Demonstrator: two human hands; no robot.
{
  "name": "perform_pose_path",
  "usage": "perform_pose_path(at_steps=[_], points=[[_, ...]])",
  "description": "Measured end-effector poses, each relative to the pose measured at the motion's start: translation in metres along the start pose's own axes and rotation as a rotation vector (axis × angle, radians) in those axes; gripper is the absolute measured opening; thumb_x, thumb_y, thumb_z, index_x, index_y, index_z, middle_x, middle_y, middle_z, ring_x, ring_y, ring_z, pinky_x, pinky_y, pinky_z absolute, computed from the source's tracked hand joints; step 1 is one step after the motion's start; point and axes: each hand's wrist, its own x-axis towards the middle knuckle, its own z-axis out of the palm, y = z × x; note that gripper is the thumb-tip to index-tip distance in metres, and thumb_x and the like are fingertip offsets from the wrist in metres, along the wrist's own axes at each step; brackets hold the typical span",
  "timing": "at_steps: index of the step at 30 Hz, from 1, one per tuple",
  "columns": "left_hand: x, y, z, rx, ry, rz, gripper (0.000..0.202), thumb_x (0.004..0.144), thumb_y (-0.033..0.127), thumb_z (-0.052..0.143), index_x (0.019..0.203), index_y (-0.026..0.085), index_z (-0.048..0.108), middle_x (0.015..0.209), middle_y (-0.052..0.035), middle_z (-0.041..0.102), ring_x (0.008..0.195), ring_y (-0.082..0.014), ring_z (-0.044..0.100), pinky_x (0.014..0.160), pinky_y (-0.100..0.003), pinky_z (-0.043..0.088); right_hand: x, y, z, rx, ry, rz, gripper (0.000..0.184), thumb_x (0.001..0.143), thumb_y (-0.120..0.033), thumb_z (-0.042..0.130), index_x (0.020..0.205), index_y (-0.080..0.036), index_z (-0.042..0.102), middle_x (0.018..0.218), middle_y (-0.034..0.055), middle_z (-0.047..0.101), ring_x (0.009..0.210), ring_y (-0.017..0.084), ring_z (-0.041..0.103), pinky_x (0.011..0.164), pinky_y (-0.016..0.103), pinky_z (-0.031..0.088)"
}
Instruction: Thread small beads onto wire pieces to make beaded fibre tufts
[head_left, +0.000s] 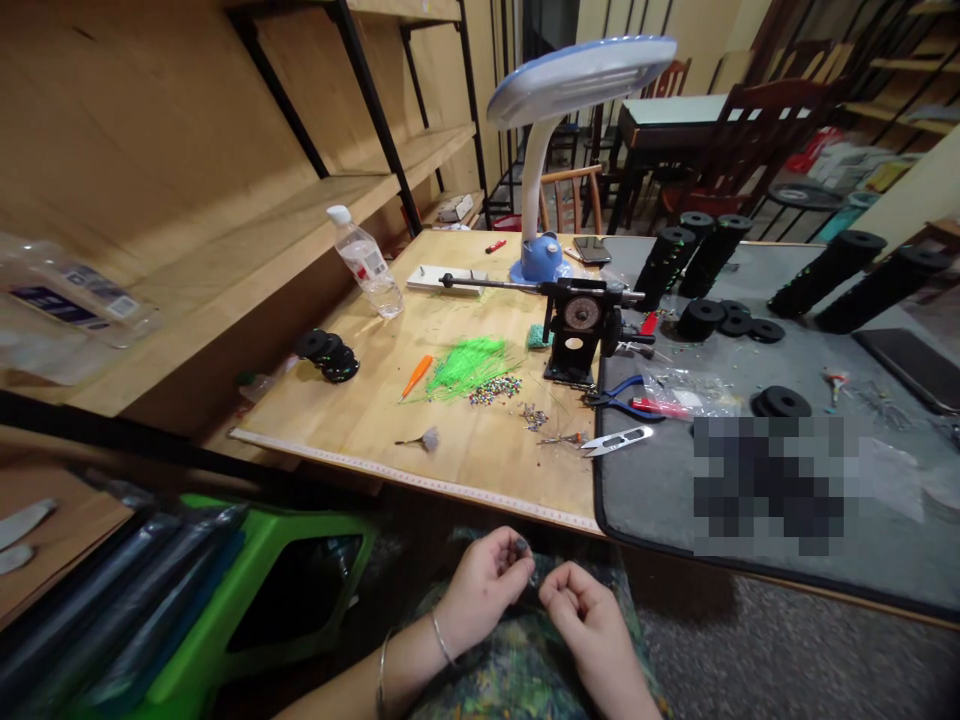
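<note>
My left hand [486,582] and my right hand [583,610] are held close together in my lap, below the front edge of the wooden table [360,420]. Both have their fingers curled in a pinch. A small dark item shows at the left fingertips; I cannot make out what it is. On the table lie a bunch of green strands [469,365], a heap of coloured beads [495,390], an orange-handled tool [415,377] and thread snips [617,439].
A black hand-crank winder [581,330] stands mid-table before a blue desk lamp [559,150]. A water bottle [366,262] and black spools [328,355] sit left. A grey mat [750,470] carries blue pliers [622,397] and black foam rolls [847,270]. A green stool [292,580] stands at my left.
</note>
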Motion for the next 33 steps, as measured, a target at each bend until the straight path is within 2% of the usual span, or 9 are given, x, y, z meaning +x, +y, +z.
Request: perform_pose_path(at_steps=[6,18,26,33], points=[[0.001,0.000,0.001,0.010,0.004,0.012,0.021,0.074,0.033,0.064,0.075,0.016,0.052,0.055,0.0074,0.046,0.045,-0.0066,0.040,0.045,-0.020,0.032,0.003,0.000,0.001,0.054,-0.045,0.040,0.028,0.069,-0.043,0.063,0.061,-0.019,0.050,0.052,-0.0082,0.034,0.050,0.010,0.025,0.047,0.022,0.019],[-0.001,0.003,0.001,0.019,-0.015,0.018,0.019,0.075,0.031,0.063,0.074,0.017,0.051,0.054,0.0080,0.043,0.046,-0.0068,0.038,0.046,-0.019,0.031,0.005,0.000,0.003,0.074,-0.027,0.019,0.031,0.069,-0.043,0.066,0.059,-0.018,0.051,0.051,-0.0080,0.037,0.049,0.009,0.027,0.046,0.021,0.022],[-0.003,0.003,0.001,0.189,0.002,0.114,0.006,0.076,0.020,0.058,0.073,0.016,0.054,0.061,0.0038,0.049,0.056,-0.0101,0.044,0.055,-0.021,0.036,0.008,0.004,-0.001,0.063,0.025,-0.004,0.029,0.069,-0.042,0.066,0.062,-0.017,0.052,0.052,-0.0080,0.037,0.049,0.009,0.028,0.048,0.022,0.023],[-0.006,0.004,0.001,0.312,-0.016,0.164,0.005,0.077,0.018,0.056,0.073,0.015,0.055,0.060,0.0035,0.048,0.055,-0.0104,0.042,0.052,-0.021,0.033,0.009,0.011,-0.002,0.048,0.059,-0.044,0.029,0.073,-0.045,0.064,0.070,-0.017,0.056,0.054,-0.0079,0.036,0.050,0.010,0.028,0.049,0.022,0.024]])
